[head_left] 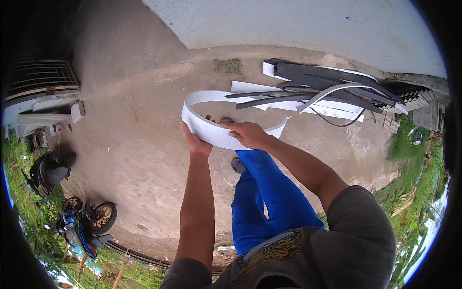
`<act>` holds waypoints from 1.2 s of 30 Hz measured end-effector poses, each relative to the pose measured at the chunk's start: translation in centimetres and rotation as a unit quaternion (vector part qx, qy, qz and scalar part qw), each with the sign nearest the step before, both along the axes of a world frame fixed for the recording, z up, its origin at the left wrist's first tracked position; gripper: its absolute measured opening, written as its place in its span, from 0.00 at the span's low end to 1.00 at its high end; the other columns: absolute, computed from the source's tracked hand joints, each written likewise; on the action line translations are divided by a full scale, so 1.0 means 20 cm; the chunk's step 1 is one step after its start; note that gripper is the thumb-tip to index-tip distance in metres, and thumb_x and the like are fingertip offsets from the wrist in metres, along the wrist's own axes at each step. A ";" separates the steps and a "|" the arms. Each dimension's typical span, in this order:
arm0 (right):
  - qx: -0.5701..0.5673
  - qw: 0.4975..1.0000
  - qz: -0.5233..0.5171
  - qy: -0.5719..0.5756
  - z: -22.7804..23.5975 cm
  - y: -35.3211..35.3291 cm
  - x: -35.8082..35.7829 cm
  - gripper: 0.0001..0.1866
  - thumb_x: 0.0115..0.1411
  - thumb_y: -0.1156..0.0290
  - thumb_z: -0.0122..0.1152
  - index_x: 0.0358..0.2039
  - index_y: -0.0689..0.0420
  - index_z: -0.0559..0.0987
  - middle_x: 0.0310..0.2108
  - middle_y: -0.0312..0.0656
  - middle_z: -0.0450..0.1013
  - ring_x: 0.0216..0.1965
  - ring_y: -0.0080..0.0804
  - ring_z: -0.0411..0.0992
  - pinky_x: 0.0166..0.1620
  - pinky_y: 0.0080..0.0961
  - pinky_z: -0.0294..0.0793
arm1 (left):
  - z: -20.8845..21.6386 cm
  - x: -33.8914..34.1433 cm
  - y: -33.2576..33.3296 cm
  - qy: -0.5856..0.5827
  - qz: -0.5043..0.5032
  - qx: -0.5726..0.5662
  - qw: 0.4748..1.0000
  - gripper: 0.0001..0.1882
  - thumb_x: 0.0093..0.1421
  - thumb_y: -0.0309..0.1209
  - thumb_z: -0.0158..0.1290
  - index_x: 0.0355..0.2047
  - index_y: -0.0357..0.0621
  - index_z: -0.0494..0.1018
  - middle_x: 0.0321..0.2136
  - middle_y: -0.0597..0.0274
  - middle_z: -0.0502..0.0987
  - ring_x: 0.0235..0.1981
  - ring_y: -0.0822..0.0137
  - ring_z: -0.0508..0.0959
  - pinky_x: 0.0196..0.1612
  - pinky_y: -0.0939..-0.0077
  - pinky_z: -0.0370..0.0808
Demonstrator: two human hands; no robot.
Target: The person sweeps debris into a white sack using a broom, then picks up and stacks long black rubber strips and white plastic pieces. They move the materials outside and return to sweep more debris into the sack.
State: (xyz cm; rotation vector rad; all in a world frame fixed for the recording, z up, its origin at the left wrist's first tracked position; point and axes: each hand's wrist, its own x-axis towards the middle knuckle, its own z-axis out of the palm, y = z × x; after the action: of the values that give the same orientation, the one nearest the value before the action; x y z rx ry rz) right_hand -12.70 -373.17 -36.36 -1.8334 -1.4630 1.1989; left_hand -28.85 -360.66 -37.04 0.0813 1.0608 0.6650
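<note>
A long white foam-like strip (217, 134) is bent round into a wide loop in front of me, above the ground. My left hand (196, 139) grips its near left side, thumb on the outer face and fingertips showing over the upper edge. My right hand (248, 134) is closed over the strip's near edge, a little to the right of the left hand. From there the strip runs on to a free end (284, 126) at the right. The far side of the loop passes close to dark strips lying on the ground.
A pile of dark grey strips (320, 77) and white strips (337, 108) lies ahead to the right, near a pale wall (308, 24). Two motorbikes, one blue (79, 231) and one dark (48, 173), stand at the left. Grass (409, 149) borders the concrete ground (134, 144).
</note>
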 end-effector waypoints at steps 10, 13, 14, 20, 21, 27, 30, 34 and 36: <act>0.001 0.974 -0.061 -0.218 0.93 -0.70 1.02 0.27 0.59 0.40 0.57 0.58 0.32 0.75 0.41 0.40 0.81 0.38 0.42 0.79 0.41 0.36 0.77 | 0.36 0.61 -0.16 -0.025 -0.004 0.014 1.000 0.19 0.69 0.45 0.47 0.51 0.47 0.73 0.47 0.65 0.78 0.50 0.63 0.78 0.54 0.62 0.76; 0.025 0.971 -0.082 -0.222 1.04 -0.95 1.39 0.25 0.59 0.41 0.57 0.56 0.32 0.77 0.39 0.40 0.81 0.38 0.43 0.79 0.42 0.36 0.77 | 0.27 0.87 -0.26 -0.010 0.028 -0.019 0.999 0.19 0.68 0.46 0.50 0.51 0.48 0.72 0.47 0.65 0.78 0.48 0.63 0.79 0.51 0.64 0.78; 0.014 0.970 -0.084 -0.228 1.03 -1.04 1.53 0.24 0.59 0.42 0.57 0.55 0.32 0.78 0.38 0.40 0.81 0.38 0.43 0.79 0.42 0.36 0.77 | 0.23 0.95 -0.29 -0.005 0.035 -0.026 0.999 0.19 0.68 0.46 0.50 0.51 0.48 0.72 0.47 0.65 0.78 0.47 0.63 0.79 0.50 0.64 0.79; -0.040 0.960 -0.100 -0.260 0.79 -1.53 2.33 0.20 0.59 0.47 0.59 0.50 0.34 0.81 0.37 0.40 0.81 0.39 0.41 0.79 0.44 0.35 0.75 | -0.06 1.42 -0.55 0.094 0.067 -0.076 0.990 0.19 0.67 0.46 0.52 0.53 0.51 0.70 0.48 0.66 0.77 0.49 0.63 0.78 0.53 0.64 0.77; -0.043 0.958 -0.103 -0.263 0.76 -1.60 2.45 0.19 0.58 0.49 0.61 0.49 0.35 0.82 0.37 0.40 0.81 0.38 0.41 0.79 0.44 0.35 0.75 | -0.13 1.48 -0.58 0.101 0.068 -0.079 0.989 0.20 0.67 0.46 0.52 0.53 0.51 0.70 0.48 0.65 0.77 0.50 0.62 0.77 0.54 0.62 0.76; -0.147 0.919 -0.089 -0.354 0.58 -1.85 3.07 0.20 0.58 0.48 0.62 0.51 0.34 0.81 0.38 0.40 0.80 0.42 0.40 0.77 0.52 0.39 0.70 | -0.29 1.90 -0.81 0.135 0.002 -0.094 0.986 0.20 0.68 0.45 0.51 0.53 0.47 0.69 0.53 0.63 0.71 0.57 0.59 0.70 0.63 0.52 0.66; -0.156 0.871 -0.132 -0.447 0.42 -1.89 3.30 0.25 0.60 0.44 0.59 0.57 0.34 0.76 0.46 0.42 0.78 0.51 0.40 0.73 0.58 0.43 0.66 | -0.29 2.12 -0.89 0.094 -0.143 -0.100 0.980 0.34 0.69 0.48 0.48 0.69 0.49 0.51 0.67 0.55 0.58 0.65 0.50 0.63 0.64 0.43 0.62; -0.250 0.752 -0.234 -0.564 0.15 -1.89 3.25 0.32 0.63 0.44 0.55 0.67 0.32 0.62 0.59 0.50 0.65 0.61 0.48 0.63 0.59 0.51 0.63 | -0.26 2.30 -0.96 0.134 -0.252 -0.107 0.952 0.41 0.68 0.50 0.47 0.72 0.50 0.40 0.68 0.52 0.55 0.64 0.48 0.64 0.64 0.40 0.60; -0.305 0.786 -0.267 -0.467 0.09 -1.78 3.11 0.35 0.63 0.45 0.55 0.69 0.37 0.58 0.63 0.51 0.61 0.66 0.50 0.57 0.63 0.53 0.59 | -0.23 2.31 -0.98 0.136 -0.275 -0.098 0.947 0.38 0.68 0.50 0.47 0.70 0.50 0.46 0.66 0.53 0.58 0.62 0.48 0.67 0.63 0.42 0.61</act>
State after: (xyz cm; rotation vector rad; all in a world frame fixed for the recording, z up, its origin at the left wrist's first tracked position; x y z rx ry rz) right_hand 49.48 -408.69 -34.61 -3.3066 -0.7813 0.4442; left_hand 17.27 -380.26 -41.59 0.2924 1.2919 0.0388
